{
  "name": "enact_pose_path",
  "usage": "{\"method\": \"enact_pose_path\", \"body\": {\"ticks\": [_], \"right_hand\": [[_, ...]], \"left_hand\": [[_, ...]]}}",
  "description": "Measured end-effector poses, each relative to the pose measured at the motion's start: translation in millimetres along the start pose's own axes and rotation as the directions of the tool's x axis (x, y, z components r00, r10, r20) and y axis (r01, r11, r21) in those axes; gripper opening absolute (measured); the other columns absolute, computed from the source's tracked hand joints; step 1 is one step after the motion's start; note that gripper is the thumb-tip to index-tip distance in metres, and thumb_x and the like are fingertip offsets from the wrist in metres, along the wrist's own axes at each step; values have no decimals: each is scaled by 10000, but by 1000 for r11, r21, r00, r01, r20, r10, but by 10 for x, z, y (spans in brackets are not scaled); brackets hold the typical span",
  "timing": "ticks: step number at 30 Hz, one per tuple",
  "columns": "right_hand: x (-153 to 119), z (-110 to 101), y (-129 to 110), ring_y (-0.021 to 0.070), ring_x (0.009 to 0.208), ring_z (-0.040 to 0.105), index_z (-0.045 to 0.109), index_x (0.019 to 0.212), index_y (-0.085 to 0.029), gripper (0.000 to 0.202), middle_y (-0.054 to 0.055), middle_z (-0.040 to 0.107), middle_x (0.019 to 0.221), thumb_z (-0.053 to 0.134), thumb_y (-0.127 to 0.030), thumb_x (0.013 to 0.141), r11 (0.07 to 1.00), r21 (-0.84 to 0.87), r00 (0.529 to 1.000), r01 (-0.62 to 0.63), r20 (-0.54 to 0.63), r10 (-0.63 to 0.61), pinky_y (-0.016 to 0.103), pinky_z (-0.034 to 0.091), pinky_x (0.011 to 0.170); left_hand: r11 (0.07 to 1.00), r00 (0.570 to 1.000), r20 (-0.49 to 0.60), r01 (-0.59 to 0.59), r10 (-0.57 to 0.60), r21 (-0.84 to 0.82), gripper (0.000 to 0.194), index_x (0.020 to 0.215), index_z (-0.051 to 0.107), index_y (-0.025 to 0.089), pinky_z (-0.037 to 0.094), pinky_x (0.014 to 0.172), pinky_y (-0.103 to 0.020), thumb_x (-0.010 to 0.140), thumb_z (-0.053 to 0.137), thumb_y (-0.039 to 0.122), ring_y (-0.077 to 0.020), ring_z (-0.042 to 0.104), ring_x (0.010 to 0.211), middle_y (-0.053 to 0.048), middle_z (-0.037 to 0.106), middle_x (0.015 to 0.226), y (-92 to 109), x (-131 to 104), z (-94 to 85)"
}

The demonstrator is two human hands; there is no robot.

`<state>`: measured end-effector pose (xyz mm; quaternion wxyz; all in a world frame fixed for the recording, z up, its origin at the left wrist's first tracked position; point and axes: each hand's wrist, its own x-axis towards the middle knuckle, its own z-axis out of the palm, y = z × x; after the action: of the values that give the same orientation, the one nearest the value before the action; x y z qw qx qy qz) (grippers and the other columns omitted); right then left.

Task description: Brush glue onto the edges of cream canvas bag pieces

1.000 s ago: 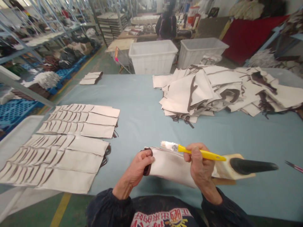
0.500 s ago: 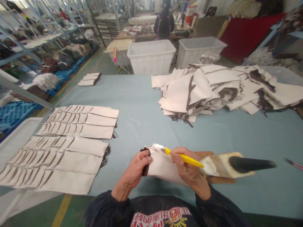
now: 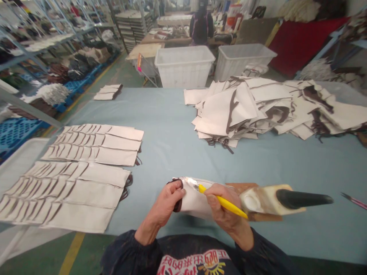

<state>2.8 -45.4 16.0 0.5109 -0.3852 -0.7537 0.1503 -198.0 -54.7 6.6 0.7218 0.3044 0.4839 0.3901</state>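
Note:
My left hand (image 3: pixel 168 202) pinches the dark-brown-edged left end of a cream fabric piece (image 3: pixel 195 202) over the near part of the table. In my right hand (image 3: pixel 225 208) is a brush with a yellow handle (image 3: pixel 233 208), gripped between thumb and fingers. Its white-coated bristles (image 3: pixel 191 183) touch the piece near its far edge, just right of my left hand. To the right of my right hand lies a smeared, pale open container (image 3: pixel 266 198) with white paste in it, on a brown board (image 3: pixel 265 217). A black tapered object (image 3: pixel 304 199) rests on the container.
Overlapping cream pieces with dark edges lie in rows (image 3: pixel 86 179) at the left. A small stack (image 3: pixel 107 92) sits at the far left corner, a loose heap (image 3: pixel 243 107) at the back right. Pointed tweezers-like tool (image 3: pixel 354 199) lies far right. White bins (image 3: pixel 185 67) stand beyond the table; a person (image 3: pixel 201 26) is behind.
The brush tip has shifted slightly left and toward me along the piece's edge, its handle more steeply angled. My left hand keeps its hold. The whole view has shifted a little.

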Motion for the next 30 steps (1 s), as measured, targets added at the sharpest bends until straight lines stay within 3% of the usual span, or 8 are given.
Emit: {"method": "enact_pose_path", "body": {"ticks": [8,12,16,19,22,24,27,30], "right_hand": [[91,152,-172,131,530,616,615,866,-245,245,-23,654,641,483,-244,1072,992,123,1000,5,-8,-4,248,481,538],[27,127,-195,143,519,617,642,860,-244,309,-17,642,612,461,-315,1099,990,141,1000,-13,-10,14,268,483,538],[-52,65,-214,140,506,589,656,882,-234,313,-24,609,600,490,-387,1100,938,289,975,-193,-50,216,267,475,522],[-53,-45,-249,112,443,516,647,865,-230,313,-50,561,558,536,-418,1090,820,484,914,-307,-90,395,228,430,465],[-3,-196,-281,96,387,446,652,834,-224,327,-68,499,501,592,-447,1065,748,556,828,-362,-177,532,203,378,406],[41,-273,-285,94,361,423,649,819,-223,326,-79,458,485,617,-455,1047,728,562,769,-391,-235,595,197,362,373],[93,-299,-265,95,344,405,639,803,-220,336,-84,438,464,645,-474,1022,709,547,720,-445,-252,646,186,338,334],[102,-230,-248,90,349,420,654,795,-203,362,-71,467,439,634,-478,1030,721,479,737,-502,-200,646,173,347,342]], "left_hand": [[982,996,39,-86,80,168,529,1086,747,131,255,512,-217,854,729,606,-84,291,550,65,446,641,-1,-33,-16],[933,980,8,-191,198,307,348,1010,792,158,337,588,-246,896,676,466,-123,360,607,23,543,675,6,-35,-18],[818,931,44,-341,364,463,239,906,766,186,436,742,-284,947,566,309,-185,547,743,-24,662,771,67,-68,9],[593,829,156,-503,537,629,253,805,660,197,403,683,-285,981,478,191,-171,528,698,-23,620,735,76,-103,3],[220,620,349,-655,702,723,252,808,581,212,381,662,-302,975,436,91,-176,511,692,-27,590,724,42,-114,-22],[43,536,436,-664,723,746,252,867,584,213,384,666,-313,964,421,47,-187,533,710,-37,606,742,11,-103,-34],[-91,515,490,-618,703,781,269,932,603,207,382,663,-326,957,407,24,-201,559,712,-45,624,747,-43,-73,-42],[-173,503,519,-581,691,795,280,946,613,201,367,657,-337,947,406,12,-209,561,697,-44,630,732,-108,-46,-56]]}}
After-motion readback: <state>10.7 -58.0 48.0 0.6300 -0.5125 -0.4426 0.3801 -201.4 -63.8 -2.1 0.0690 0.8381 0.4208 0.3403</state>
